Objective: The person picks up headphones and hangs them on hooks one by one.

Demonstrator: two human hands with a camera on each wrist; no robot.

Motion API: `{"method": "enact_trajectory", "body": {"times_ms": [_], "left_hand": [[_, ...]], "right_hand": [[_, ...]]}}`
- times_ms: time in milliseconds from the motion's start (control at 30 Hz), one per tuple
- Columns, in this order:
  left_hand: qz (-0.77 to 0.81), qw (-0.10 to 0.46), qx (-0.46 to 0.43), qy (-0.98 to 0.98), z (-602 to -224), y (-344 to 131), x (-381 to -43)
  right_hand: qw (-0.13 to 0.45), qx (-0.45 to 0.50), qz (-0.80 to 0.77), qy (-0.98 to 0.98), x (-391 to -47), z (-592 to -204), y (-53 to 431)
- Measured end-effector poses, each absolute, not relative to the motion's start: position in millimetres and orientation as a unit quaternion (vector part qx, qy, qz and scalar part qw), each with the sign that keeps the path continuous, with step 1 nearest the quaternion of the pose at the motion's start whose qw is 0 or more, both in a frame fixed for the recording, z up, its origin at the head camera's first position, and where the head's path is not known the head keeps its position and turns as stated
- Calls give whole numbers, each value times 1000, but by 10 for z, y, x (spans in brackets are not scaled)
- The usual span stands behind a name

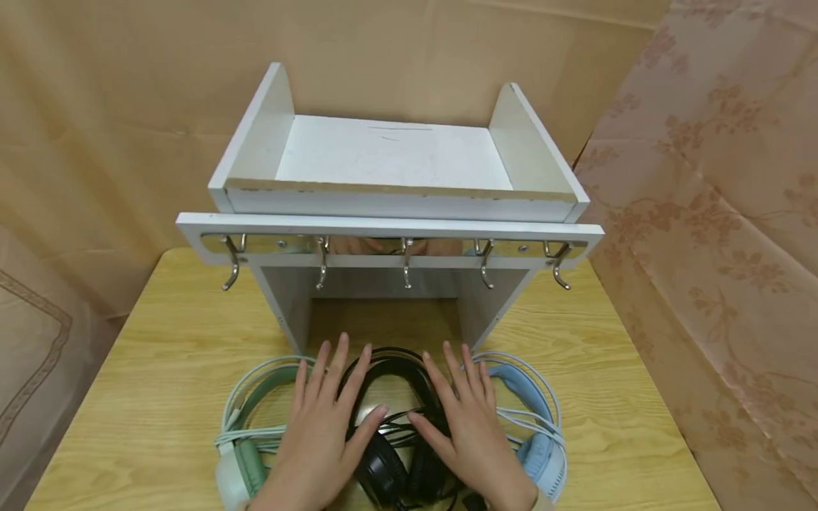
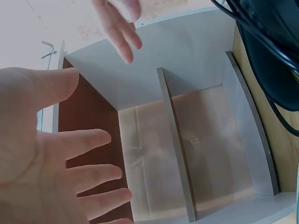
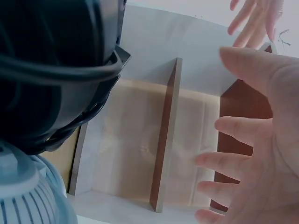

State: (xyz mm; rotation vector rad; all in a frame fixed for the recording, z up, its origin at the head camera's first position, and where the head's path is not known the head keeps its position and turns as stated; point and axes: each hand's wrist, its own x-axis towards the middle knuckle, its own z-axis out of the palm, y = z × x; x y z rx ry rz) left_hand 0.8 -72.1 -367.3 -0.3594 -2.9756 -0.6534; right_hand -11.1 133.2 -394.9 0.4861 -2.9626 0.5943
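My left hand (image 1: 319, 429) and right hand (image 1: 471, 429) are spread palm down, side by side, with fingers straight and nothing gripped. Between and beneath them is a pair of black headphones (image 1: 382, 468), its cable bundled across the middle. A pair of mint-green headphones (image 1: 251, 465) lies left of my left hand, partly covered by it. Light-blue headphones (image 1: 540, 454) lie to the right, partly behind my right hand. In the wrist views the palms appear apart from the headphones.
Behind the headphones stands a white shelf unit (image 1: 390, 226) with several metal hooks (image 1: 407, 262) along its front rail. Its upper tray (image 1: 396, 152) has raised sides. Everything stands on a wood-grain table (image 1: 613, 397), with beige cloth (image 1: 409, 57) behind and patterned cloth (image 1: 722, 213) at right.
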Motion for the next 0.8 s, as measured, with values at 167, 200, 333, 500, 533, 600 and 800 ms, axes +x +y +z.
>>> {"method": "enact_trajectory", "body": {"times_ms": [167,200,333,500,533,600,800], "left_hand": [[-215,92,-126,-964,-3610,-741,2],[-219,106,-126,-962,-3597,-742,-2],[-247,178,-133,-943,-3546,-757,-19],[-300,265,-145,-905,-3456,-796,-47],[-311,279,-147,-896,-3434,-809,-55],[-329,315,-152,-877,-3388,-834,-80],[-344,417,-175,-823,-3252,-901,-165]], "right_hand": [[55,174,205,-961,-99,-3944,1342],[59,176,206,-961,-98,-3943,1344],[67,179,211,-958,-94,-3942,1350],[71,177,222,-956,-77,-3941,1363],[72,176,224,-956,-75,-3942,1363],[73,176,227,-955,-72,-3945,1363],[64,172,237,-954,-63,-3948,1372]]}}
